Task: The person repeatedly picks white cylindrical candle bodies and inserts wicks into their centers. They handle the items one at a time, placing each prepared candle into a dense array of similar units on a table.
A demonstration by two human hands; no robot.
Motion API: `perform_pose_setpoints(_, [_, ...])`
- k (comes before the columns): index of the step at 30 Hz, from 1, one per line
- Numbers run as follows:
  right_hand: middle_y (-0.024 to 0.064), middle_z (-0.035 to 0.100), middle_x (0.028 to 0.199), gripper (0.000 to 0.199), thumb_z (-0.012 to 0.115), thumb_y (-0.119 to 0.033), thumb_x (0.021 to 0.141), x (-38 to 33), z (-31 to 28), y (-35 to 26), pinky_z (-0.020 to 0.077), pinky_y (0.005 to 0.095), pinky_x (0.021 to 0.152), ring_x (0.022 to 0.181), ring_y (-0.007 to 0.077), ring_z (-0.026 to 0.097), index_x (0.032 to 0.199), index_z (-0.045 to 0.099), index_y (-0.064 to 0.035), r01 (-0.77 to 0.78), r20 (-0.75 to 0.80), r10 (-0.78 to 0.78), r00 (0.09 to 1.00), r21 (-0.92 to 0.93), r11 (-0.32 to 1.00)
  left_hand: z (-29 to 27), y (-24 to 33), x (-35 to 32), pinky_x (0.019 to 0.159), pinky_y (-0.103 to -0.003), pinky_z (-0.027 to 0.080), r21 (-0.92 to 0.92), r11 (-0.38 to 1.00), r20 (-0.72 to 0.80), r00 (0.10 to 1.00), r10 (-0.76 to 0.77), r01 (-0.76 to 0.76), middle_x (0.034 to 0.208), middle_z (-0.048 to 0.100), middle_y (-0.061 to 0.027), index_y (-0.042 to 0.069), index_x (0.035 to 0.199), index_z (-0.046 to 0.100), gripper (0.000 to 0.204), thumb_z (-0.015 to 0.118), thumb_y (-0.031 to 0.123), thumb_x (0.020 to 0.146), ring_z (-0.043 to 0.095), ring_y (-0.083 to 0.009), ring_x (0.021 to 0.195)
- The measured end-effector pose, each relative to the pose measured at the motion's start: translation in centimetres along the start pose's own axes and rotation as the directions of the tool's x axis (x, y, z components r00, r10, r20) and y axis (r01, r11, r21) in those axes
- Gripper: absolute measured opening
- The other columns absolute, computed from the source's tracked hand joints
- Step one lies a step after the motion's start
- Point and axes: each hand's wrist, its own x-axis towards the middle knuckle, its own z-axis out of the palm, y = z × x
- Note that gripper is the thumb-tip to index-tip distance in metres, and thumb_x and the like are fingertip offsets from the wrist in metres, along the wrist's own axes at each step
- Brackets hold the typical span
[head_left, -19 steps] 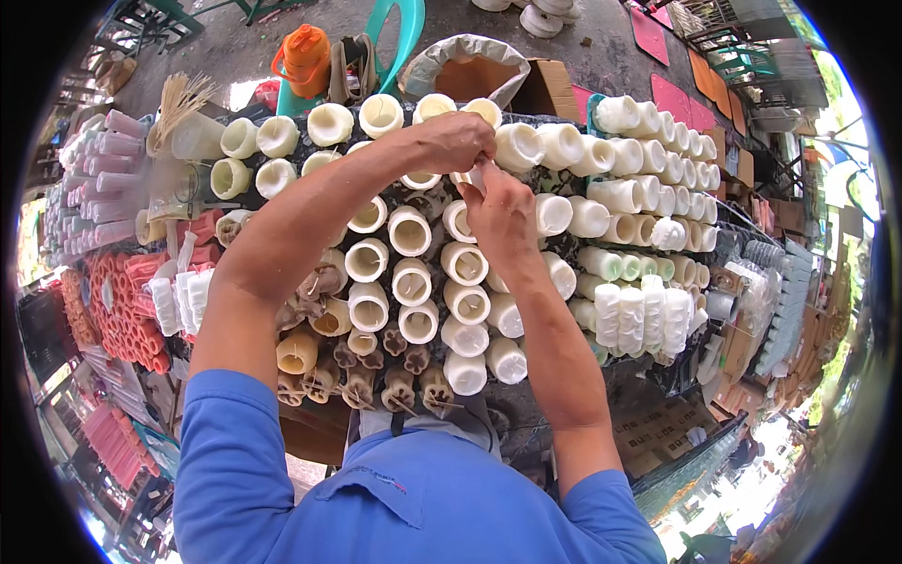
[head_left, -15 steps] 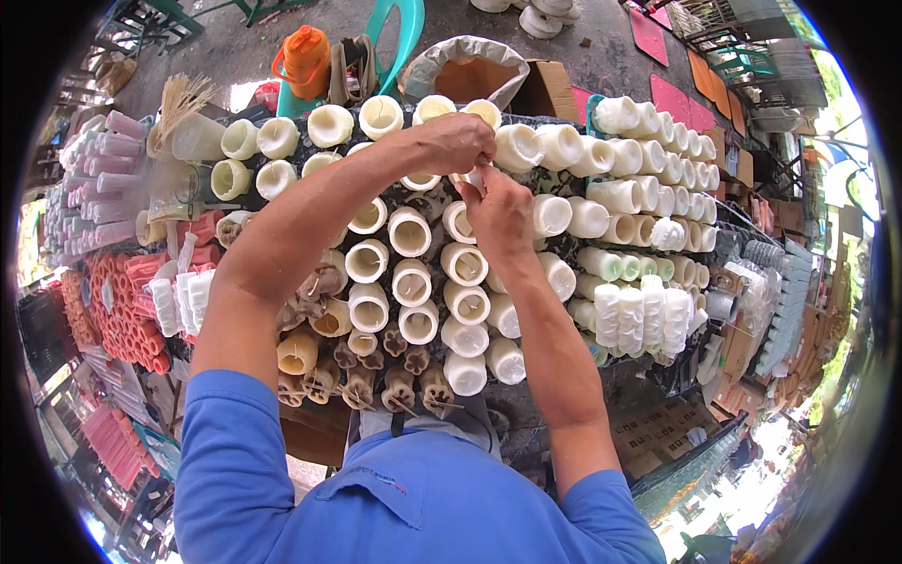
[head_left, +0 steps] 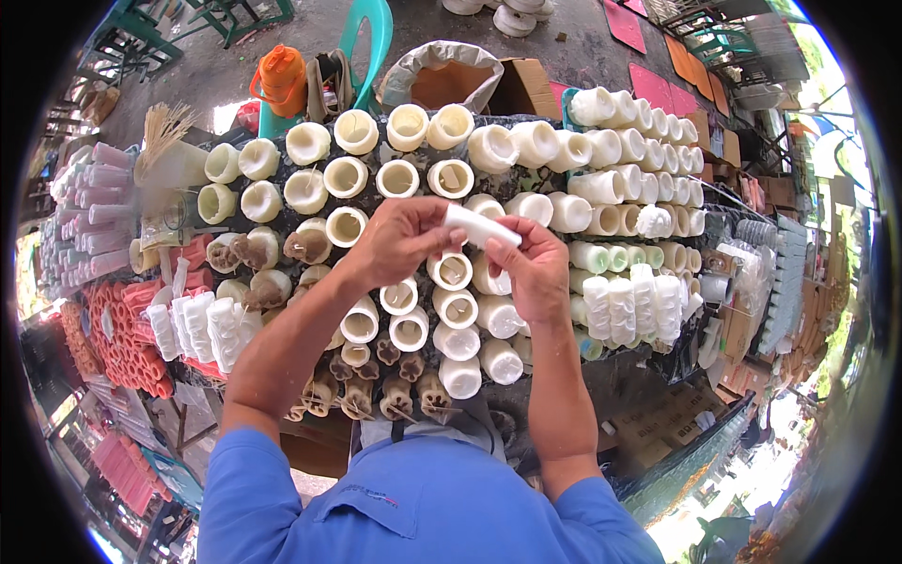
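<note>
Left hand (head_left: 406, 241) and right hand (head_left: 537, 265) grip a white piece (head_left: 481, 228) at its ends. Loose fingertip pinch could drop it among the cream cups (head_left: 500, 318) below.

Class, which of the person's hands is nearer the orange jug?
Left: in the picture, the left hand is below and right of the orange jug; the right hand is farther right.

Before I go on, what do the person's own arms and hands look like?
The left hand and right hand are ungloved, with no watch or bracelet visible on either wrist. Both forearms are bare. Plain blue short sleeves, the left sleeve and right sleeve, match the blue shirt. No cables show on the arms.
</note>
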Motion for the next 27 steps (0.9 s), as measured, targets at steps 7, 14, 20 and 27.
perform_pose_setpoints(7, [0.0035, 0.08, 0.1, 0.035, 0.087, -0.01, 0.097, -6.5, 1.3, -0.9, 0.056, 0.0228, 0.07, 0.083, 0.0052, 0.068, 0.129, 0.079, 0.0005, -0.038, 0.166, 0.117, 0.979, -0.415, 0.909, 2.1, 0.7, -6.9, 0.063, -0.022, 0.053, 0.037, 0.983, -0.053, 0.983, -0.177, 0.179, 0.087, 0.078, -0.0005, -0.004, 0.118, 0.08, 0.027, 0.083, 0.016, 0.1, 0.066, -0.0032, 0.073])
perform_pose_setpoints(14, [0.0077, 0.081, 0.097, 0.033, 0.085, -0.006, 0.096, -6.9, 0.9, -1.0, 0.0606, 0.0251, 0.07, 0.08, 0.0098, 0.073, 0.126, 0.078, 0.0049, -0.169, 0.234, 0.215, 0.948, -0.202, 0.965, 3.3, 0.4, -8.8, 0.062, -0.024, 0.057, 0.034, 0.991, -0.089, 0.988, -0.127, 0.13, 0.086, 0.08, -0.0044, -0.003, 0.116, 0.08, 0.024, 0.085, 0.014, 0.098, 0.071, -0.0064, 0.072])
perform_pose_setpoints(20, [0.0123, 0.082, 0.103, 0.042, 0.087, -0.006, 0.094, -6.6, 1.3, -0.8, 0.0635, 0.0265, 0.076, 0.088, 0.0139, 0.077, 0.132, 0.075, 0.0067, -0.111, 0.267, 0.167, 0.949, -0.214, 0.97, 3.2, 0.1, -8.3, 0.065, -0.025, 0.062, -0.15, 0.966, -0.022, 0.977, -0.214, 0.209, 0.092, 0.082, -0.0084, -0.003, 0.118, 0.078, 0.025, 0.083, 0.015, 0.101, 0.076, -0.0107, 0.075])
perform_pose_setpoints(27, [0.0119, 0.082, 0.108, 0.041, 0.085, -0.007, 0.098, -6.3, 1.4, 0.8, 0.0644, 0.0271, 0.083, 0.092, 0.0144, 0.077, 0.135, 0.073, 0.0074, -0.226, 0.266, 0.236, 0.935, -0.068, 0.972, 2.0, 0.3, -8.4, 0.065, -0.026, 0.062, -0.08, 0.965, -0.015, 0.968, -0.252, 0.25, 0.092, 0.081, -0.0088, -0.004, 0.121, 0.077, 0.028, 0.082, 0.016, 0.102, 0.077, -0.0117, 0.076])
